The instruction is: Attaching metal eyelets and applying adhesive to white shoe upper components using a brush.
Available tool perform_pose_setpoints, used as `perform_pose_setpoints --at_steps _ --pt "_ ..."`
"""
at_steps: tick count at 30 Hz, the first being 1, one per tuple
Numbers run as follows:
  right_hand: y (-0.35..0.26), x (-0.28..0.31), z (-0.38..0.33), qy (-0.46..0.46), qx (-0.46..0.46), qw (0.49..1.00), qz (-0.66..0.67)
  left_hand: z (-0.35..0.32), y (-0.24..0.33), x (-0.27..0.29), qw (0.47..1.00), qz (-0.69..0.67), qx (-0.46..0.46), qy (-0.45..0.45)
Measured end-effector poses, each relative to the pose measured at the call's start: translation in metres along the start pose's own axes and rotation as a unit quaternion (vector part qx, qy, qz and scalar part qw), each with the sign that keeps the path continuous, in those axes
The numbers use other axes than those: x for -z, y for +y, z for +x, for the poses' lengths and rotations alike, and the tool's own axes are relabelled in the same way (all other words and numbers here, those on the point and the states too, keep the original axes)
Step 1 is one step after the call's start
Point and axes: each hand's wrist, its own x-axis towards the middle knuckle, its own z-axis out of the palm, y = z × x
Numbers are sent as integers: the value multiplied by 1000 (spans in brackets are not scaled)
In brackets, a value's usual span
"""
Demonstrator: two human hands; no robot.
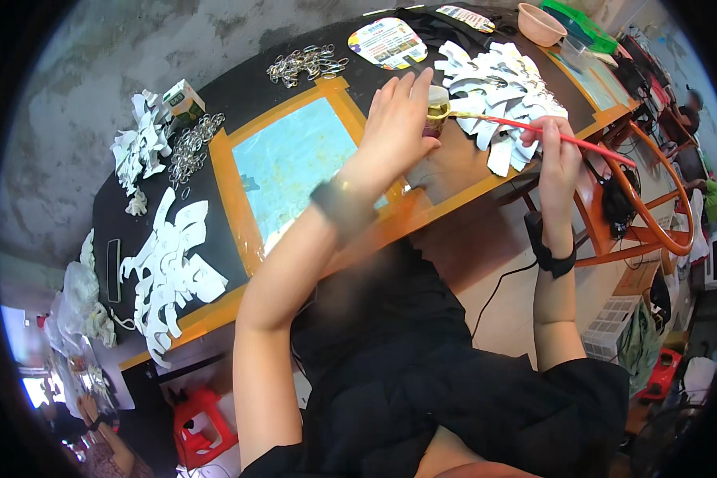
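Observation:
My left hand [398,119] curves around a small jar [436,126] at the table's middle, with its thumb on the near side and its fingers stretched along the far side. The jar's rim is yellowish, and my hand hides part of its body. In my right hand [556,147] is a thin brush with a long red handle [593,146]. Its yellowish tip end reaches to the jar's mouth; the bristles are hard to make out. Right behind the brush lies a heap of white cut strips [506,99].
A light-blue sheet [295,159] framed with brown tape lies left of the jar. White pieces [175,275], metal clips [303,64] and a small carton [185,102] surround it. A pink bowl [540,25] stands at the back right. A wooden chair [653,191] stands right of the table.

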Motion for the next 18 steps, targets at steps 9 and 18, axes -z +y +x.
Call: perform_pose_setpoints --at_steps 9,18 --pt "19 -32 17 -79 3 997 -10 41 -40 -21 980 -45 91 -170" --pt "69 -38 28 -55 -73 986 138 41 -41 -19 983 -20 83 -165"
